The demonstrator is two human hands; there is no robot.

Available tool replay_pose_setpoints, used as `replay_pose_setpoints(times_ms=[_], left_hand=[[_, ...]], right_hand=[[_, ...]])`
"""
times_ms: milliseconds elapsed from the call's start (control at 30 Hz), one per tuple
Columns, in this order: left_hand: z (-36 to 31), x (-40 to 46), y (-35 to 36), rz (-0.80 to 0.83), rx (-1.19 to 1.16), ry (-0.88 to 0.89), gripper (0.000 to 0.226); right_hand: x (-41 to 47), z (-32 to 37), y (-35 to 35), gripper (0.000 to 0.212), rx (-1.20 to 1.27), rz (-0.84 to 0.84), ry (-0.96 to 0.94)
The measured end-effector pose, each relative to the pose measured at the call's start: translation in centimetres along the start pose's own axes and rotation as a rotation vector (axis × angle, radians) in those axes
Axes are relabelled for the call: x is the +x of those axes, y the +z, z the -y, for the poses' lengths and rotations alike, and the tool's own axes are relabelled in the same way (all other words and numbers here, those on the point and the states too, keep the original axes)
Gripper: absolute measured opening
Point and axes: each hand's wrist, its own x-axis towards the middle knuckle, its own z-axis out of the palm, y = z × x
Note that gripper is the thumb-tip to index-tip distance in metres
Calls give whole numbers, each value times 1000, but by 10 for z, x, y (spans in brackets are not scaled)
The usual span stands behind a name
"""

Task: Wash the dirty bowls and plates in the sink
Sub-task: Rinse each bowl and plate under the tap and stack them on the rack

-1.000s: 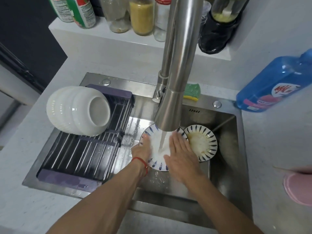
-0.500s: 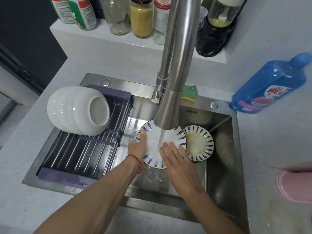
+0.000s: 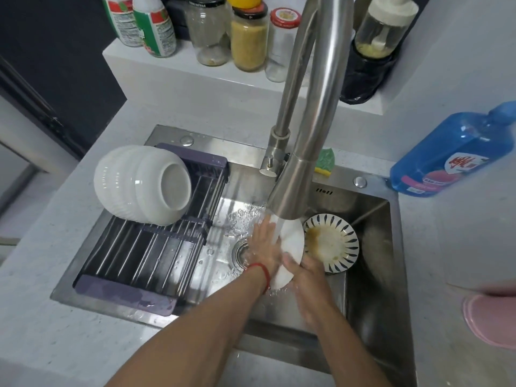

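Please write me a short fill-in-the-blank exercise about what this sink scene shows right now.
1. Water from the faucet runs onto the plate held by ____ hands.
2. The stacked white bowls lie on the ____ rack.
3. The bottle on the counter is ____.

Missing words: both; drying; blue

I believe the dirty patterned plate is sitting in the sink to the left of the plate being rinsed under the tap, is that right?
Not quite. In the head view the dirty patterned plate sits in the sink to the right of the plate being rinsed under the tap, not the left.
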Motion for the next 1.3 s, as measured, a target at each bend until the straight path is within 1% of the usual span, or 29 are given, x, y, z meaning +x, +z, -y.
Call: replay_pose_setpoints(times_ms=[33, 67, 100, 167, 233, 267, 300, 333, 400, 433, 500, 533, 567, 600, 633, 667, 733, 767, 867, 900, 967, 1000, 1067, 1100, 1133, 1167, 1233, 1267, 1300], left_hand=[[2, 4, -3, -19, 3, -8, 44], [7, 7, -6, -37, -46, -59, 44], [9, 8, -10, -51, -128, -127, 50], [18, 12, -21, -22, -328, -304, 67], [28, 14, -37, 16, -592, -451, 89], [36, 16, -45, 66, -686, -492, 100], [39, 15, -51, 112, -708, -506, 103], [42, 12, -56, 126, -719, -494, 98], [40, 7, -55, 119, -698, -439, 83], [38, 4, -51, 89, -645, -394, 82], [35, 2, -39, 52, -482, -272, 86], [29, -1, -35, 62, -405, -208, 78], [22, -6, -31, 69, -327, -148, 62], [17, -11, -28, 60, -255, -89, 44], [14, -17, -26, 32, -194, -39, 30], [13, -21, -23, 4, -157, -9, 24], [12, -28, -19, -23, -117, -4, 26], [12, -31, -17, -37, -109, -6, 28], [9, -29, -17, -80, -96, 28, 28], [7, -28, -18, -79, -99, 51, 32], [5, -29, -20, -43, -145, 67, 38], [6, -29, -21, -46, -178, 69, 40], [7, -29, -23, -49, -213, 93, 36], [9, -29, -24, -40, -244, 98, 34], [11, -28, -23, -38, -289, 86, 33], [13, -27, -23, -42, -335, 55, 31], [16, -30, -26, -51, -426, 10, 34], [17, -30, -26, -45, -460, -2, 38], [17, -29, -29, -35, -493, -25, 41]], right_hand=[[0, 3, -3, 22, 115, -26, 20], [0, 5, -7, 22, 208, -50, 41], [1, 7, -12, 23, 292, -44, 58], [4, 11, -21, 30, 419, 4, 84], [10, 6, -29, 31, 488, 4, 133], [17, -1, -33, 30, 482, -33, 165], [22, -5, -33, 30, 437, -67, 198], [31, -11, -30, 31, 326, -111, 231], [54, -15, -19, 30, -33, -198, 235], [66, -14, -11, 32, -216, -234, 216], [83, -7, 13, 52, -472, -258, 142], [87, -4, 27, 65, -570, -243, 103], [89, -4, 40, 77, -672, -210, 50], [92, -8, 47, 85, -779, -165, 15], [94, -11, 50, 84, -861, -118, -20], [94, -7, 49, 73, -895, -85, -56], [99, -2, 38, 46, -955, -59, -105], [100, -1, 35, 43, -977, -55, -107], [91, 3, 39, 65, -893, -76, -84], [93, 4, 40, 65, -845, -73, -93], [104, 5, 36, 61, -777, -100, -12], [104, 7, 35, 64, -752, -139, 17], [90, 10, 44, 88, -736, -209, -3], [81, 9, 50, 96, -754, -182, -29], [76, 9, 53, 98, -783, -151, -35], [77, 9, 54, 94, -799, -124, -46], [84, 13, 44, 71, -758, -121, -39], [87, 14, 36, 60, -649, -151, -5], [89, 13, 27, 56, -527, -192, 56]])
